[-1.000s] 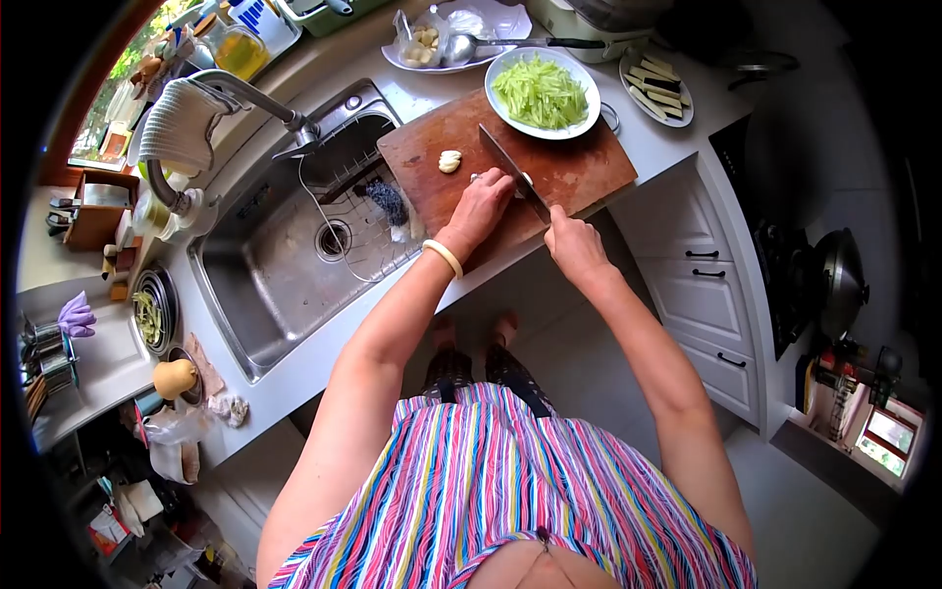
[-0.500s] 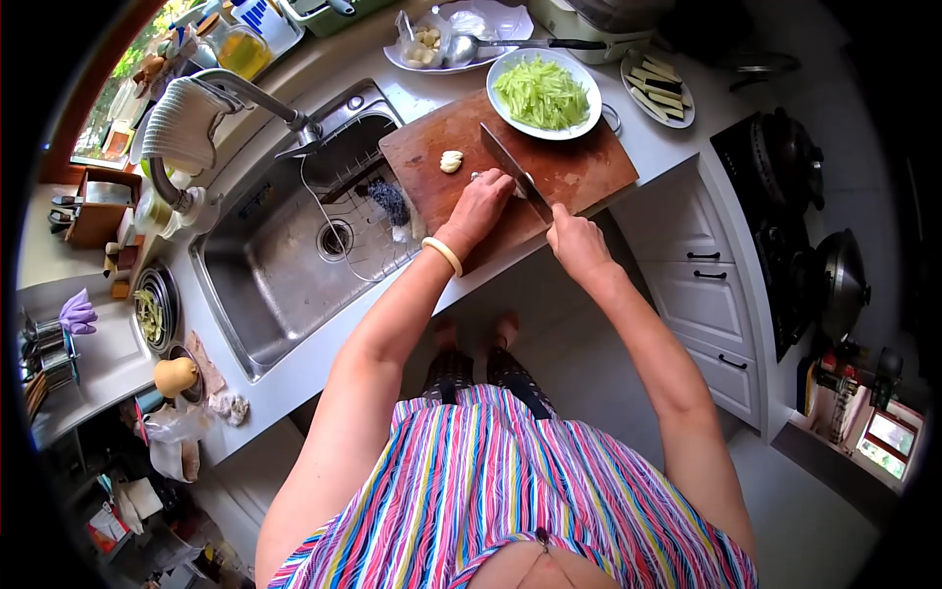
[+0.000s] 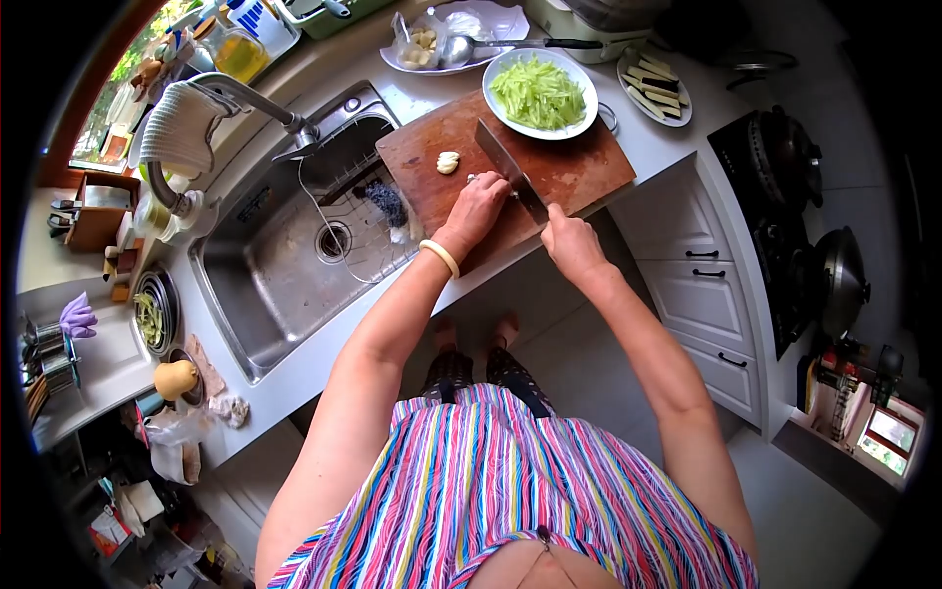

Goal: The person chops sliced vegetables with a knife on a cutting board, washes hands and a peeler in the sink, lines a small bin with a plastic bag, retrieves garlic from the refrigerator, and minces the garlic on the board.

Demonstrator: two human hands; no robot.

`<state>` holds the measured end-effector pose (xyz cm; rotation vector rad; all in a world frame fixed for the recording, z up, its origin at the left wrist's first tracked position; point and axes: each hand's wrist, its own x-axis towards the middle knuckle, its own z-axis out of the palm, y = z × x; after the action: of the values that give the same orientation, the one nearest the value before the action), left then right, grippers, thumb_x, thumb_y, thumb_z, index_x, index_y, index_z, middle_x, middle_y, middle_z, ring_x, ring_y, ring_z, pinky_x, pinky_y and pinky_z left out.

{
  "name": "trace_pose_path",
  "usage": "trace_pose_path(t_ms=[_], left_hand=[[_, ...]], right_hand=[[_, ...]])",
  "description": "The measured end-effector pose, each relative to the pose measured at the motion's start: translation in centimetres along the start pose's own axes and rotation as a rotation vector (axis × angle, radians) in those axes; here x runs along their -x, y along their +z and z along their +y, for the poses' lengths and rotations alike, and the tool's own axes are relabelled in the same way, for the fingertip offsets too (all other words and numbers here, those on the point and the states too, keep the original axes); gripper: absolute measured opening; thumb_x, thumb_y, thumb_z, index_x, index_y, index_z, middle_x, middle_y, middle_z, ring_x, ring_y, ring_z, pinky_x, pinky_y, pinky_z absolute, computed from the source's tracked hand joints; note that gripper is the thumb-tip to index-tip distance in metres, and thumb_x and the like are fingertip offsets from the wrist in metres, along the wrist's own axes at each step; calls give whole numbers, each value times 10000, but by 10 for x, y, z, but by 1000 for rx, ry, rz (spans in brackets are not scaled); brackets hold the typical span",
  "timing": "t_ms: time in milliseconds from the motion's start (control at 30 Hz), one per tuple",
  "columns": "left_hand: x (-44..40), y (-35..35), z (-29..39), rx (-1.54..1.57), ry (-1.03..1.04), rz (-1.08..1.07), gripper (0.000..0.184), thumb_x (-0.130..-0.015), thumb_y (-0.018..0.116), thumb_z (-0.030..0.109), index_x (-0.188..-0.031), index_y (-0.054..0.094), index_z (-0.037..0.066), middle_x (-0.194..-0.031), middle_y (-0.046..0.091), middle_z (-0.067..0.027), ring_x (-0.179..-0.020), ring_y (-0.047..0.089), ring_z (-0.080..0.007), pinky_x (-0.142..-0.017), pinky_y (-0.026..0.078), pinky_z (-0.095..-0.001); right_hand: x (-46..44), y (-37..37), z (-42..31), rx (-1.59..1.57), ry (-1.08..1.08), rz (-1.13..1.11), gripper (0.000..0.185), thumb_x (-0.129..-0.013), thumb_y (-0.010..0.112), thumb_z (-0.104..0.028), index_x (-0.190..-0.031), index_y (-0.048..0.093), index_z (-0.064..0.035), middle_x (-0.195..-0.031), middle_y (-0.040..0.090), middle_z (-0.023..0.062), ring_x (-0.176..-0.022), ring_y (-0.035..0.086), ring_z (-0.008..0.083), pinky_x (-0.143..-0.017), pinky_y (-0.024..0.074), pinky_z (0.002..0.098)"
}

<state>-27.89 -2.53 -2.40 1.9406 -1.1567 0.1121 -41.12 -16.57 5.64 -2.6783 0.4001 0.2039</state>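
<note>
My right hand (image 3: 573, 243) is wrapped round the handle of a wide-bladed kitchen knife (image 3: 503, 160). Its blade stands on edge over the wooden cutting board (image 3: 587, 169), close beside the fingertips of my left hand (image 3: 477, 204). Those fingers are curled and pressed down on the board over white garlic, mostly hidden beneath them; a small white bit shows at their left. Peeled garlic cloves (image 3: 447, 162) lie on the board farther back. At the board's far edge a white plate (image 3: 591, 106) holds green shreds (image 3: 537, 92).
A steel sink (image 3: 273, 285) with a wire rack lies left of the board. Behind stands a tray (image 3: 512, 22) with a large spoon (image 3: 461, 48). To the right are a plate of cut strips (image 3: 655, 88) and the stove (image 3: 760, 226) with pans.
The blade has shifted slightly left, closer to my left fingers, and white bits seen beside it earlier are now mostly covered. The whole view has moved a little.
</note>
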Motion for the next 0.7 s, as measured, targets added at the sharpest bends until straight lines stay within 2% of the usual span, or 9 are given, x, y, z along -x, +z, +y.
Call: trace_pose_path(t_ms=[433, 533, 567, 600, 667, 700], left_hand=[[1, -2, 3, -24, 16, 19, 71, -773, 617, 26, -823, 566, 29, -857, 555, -134, -820, 551, -332, -729, 473, -388], [0, -20, -3, -109, -21, 75, 138, -747, 645, 60, -841, 546, 42, -874, 540, -130, -857, 544, -318, -746, 468, -379], [-2, -31, -8, -127, -147, 131, 175, -732, 675, 87, -842, 546, 44, -898, 550, -134, -880, 537, -334, -768, 461, -402], [-7, -43, -14, -211, -146, 241, 187, -739, 675, 91, -885, 567, 44, -931, 566, -144, -909, 532, -351, -795, 452, -428], [-10, -52, -25, -286, -227, 272, 231, -744, 673, 86, -955, 587, 45, -982, 579, -151, -942, 529, -361, -818, 452, -435], [-11, -55, -32, -222, -248, 174, 249, -744, 665, 79, -985, 609, 49, -1008, 593, -144, -946, 537, -351, -837, 455, -415]], right_hand=[[4, 1, 2, -27, 12, -2, 165, -863, 465, -157, -932, 470, -7, -711, 607, 277, -727, 599, 462, -686, 467, 552], [1, 5, 8, -4, -4, 2, 156, -866, 466, -157, -919, 466, -10, -701, 603, 274, -717, 597, 460, -675, 467, 552], [2, 6, 10, -1, -14, 14, 151, -866, 466, -156, -911, 464, -12, -695, 602, 271, -711, 596, 459, -669, 466, 553], [1, 6, 11, 5, -27, 27, 147, -865, 467, -155, -904, 462, -13, -689, 601, 268, -705, 595, 458, -663, 465, 554], [3, 7, 12, -40, -9, 64, 137, -865, 471, -152, -895, 456, -19, -677, 599, 262, -692, 594, 456, -651, 464, 557], [5, 9, 11, -63, 2, 81, 133, -864, 472, -151, -890, 453, -21, -670, 598, 258, -685, 593, 455, -645, 463, 558]])
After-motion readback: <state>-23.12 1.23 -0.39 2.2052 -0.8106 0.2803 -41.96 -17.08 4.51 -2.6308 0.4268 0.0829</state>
